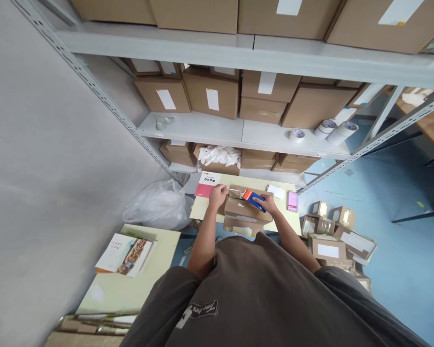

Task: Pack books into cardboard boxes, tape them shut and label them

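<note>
A cardboard box [243, 208] lies on the small pale-yellow table [199, 212] in front of me, with several brown tape strips and a white label on its near side. My right hand [268, 204] is wrapped round a blue and orange tape dispenser [251, 198], held just over the box's top. At the box's left end my left hand [218, 196] has its fingers pinched together. Between that hand and the dispenser runs what looks like a strip of clear tape [234, 191]; its end at the fingers is too small to see clearly.
A red and white booklet [208, 184], white papers [277, 192] and a phone with a pink screen [292, 201] surround the box. Shelves [202, 126] with cartons and tape rolls [296, 135] rise ahead. Cartons [328, 248] are heaped at right; a plastic bag [159, 205] sits left.
</note>
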`<action>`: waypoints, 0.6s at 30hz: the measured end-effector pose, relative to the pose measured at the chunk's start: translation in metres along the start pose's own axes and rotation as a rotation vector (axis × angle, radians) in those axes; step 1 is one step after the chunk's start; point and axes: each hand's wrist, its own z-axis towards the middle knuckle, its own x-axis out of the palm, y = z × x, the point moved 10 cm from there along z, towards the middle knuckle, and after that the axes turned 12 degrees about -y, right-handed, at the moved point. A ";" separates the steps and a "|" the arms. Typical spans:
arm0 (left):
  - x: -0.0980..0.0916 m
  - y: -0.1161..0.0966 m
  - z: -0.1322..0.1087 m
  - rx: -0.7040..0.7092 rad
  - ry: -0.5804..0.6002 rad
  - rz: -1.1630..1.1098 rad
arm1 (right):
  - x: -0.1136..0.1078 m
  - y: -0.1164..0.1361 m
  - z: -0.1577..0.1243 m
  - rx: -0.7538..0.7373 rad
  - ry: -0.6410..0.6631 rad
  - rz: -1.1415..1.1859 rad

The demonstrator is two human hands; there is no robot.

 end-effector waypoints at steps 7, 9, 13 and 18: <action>0.010 0.047 -0.008 -0.272 0.040 0.201 | 0.001 0.005 0.012 -0.022 0.033 -0.171; 0.017 0.057 -0.011 -0.319 0.061 0.196 | 0.000 0.006 0.016 -0.028 0.032 -0.213; 0.029 0.075 -0.014 -0.368 0.083 0.167 | -0.001 0.005 0.021 -0.012 0.013 -0.303; 0.040 0.085 -0.017 -0.370 0.103 0.139 | 0.003 0.000 0.015 0.040 0.031 -0.357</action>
